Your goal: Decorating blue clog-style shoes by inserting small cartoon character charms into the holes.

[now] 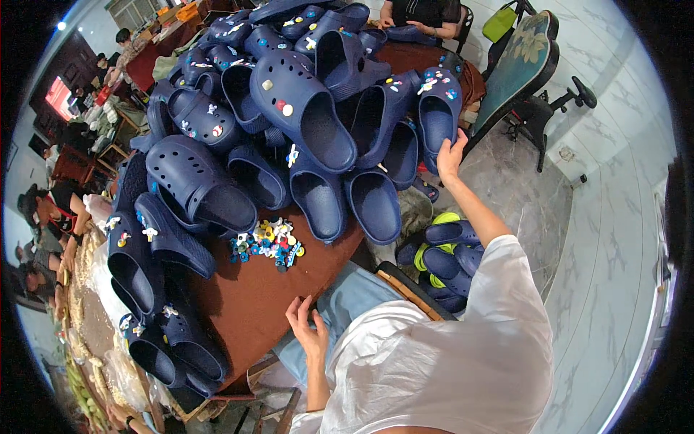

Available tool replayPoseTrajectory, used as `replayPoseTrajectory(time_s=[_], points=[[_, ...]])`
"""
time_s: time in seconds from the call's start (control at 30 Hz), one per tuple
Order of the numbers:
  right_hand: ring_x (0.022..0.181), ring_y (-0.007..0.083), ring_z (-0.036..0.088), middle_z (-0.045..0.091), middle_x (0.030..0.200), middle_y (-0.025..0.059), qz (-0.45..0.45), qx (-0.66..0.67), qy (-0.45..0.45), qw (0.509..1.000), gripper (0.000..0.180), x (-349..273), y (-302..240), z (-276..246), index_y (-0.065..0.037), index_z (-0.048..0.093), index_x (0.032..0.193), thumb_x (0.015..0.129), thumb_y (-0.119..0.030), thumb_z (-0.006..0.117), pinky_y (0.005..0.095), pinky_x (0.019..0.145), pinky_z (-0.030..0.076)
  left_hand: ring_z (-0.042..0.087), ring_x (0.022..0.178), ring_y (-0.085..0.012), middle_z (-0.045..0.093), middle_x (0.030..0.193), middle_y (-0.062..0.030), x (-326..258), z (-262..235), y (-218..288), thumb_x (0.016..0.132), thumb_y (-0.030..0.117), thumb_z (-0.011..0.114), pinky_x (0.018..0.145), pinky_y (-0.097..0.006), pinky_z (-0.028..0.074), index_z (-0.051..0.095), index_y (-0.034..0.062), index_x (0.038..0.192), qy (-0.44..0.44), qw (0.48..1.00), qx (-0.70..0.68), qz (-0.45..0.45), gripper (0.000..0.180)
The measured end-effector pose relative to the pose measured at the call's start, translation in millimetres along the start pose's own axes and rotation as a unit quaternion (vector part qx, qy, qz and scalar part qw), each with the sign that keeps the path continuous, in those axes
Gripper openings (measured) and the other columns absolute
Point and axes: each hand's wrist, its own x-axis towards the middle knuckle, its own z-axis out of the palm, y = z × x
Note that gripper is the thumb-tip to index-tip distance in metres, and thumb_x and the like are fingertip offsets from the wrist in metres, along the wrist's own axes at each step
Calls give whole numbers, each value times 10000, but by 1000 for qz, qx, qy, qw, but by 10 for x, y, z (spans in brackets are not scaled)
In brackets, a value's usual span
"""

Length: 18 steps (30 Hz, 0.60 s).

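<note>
My right hand [451, 155] reaches out to the right edge of the pile and grips the heel of a navy clog [438, 119] with several colourful charms on its toe. Over the near edge of the brown table [253, 311], my left hand [307, 327] hovers with bent fingers apart and nothing in them. A small heap of mixed shoe charms [271, 242] lies on the table in front of it. Behind that heap rises a big pile of navy clogs [303, 108], some with charms and one plain-topped clog [195, 181] at its left.
More clogs with bright green straps [448, 264] sit low beside my seat on the right. Beyond the table stand a chair with a flowered back [524, 61] and a green bag [499, 24]. Another person [419, 22] sits at the far side; several people work along the left.
</note>
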Motion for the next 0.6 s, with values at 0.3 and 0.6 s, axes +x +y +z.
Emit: replayPoseTrajectory(time_s=[0.3, 0.6], points=[[1348, 289, 364, 384, 1437, 195, -3, 153, -62, 986, 547, -1063, -740, -702, 6, 317, 1454, 941, -126, 453, 400, 1149, 254, 555, 1195, -314, 524, 1307, -188, 76, -71, 179, 885, -14, 587, 984, -394, 470, 655, 32, 1210, 0, 999, -33, -21, 335], [1374, 325, 391, 420, 1424, 220, 9, 202, -543, 815, 585, -2697, -1317, -1143, 39, 328, 1449, 951, -207, 514, 412, 1166, 274, 462, 1295, -315, 364, 1470, -180, 57, -216, 424, 862, 387, 714, 1012, -438, 429, 313, -8, 1512, 84, 975, -206, 20, 859]])
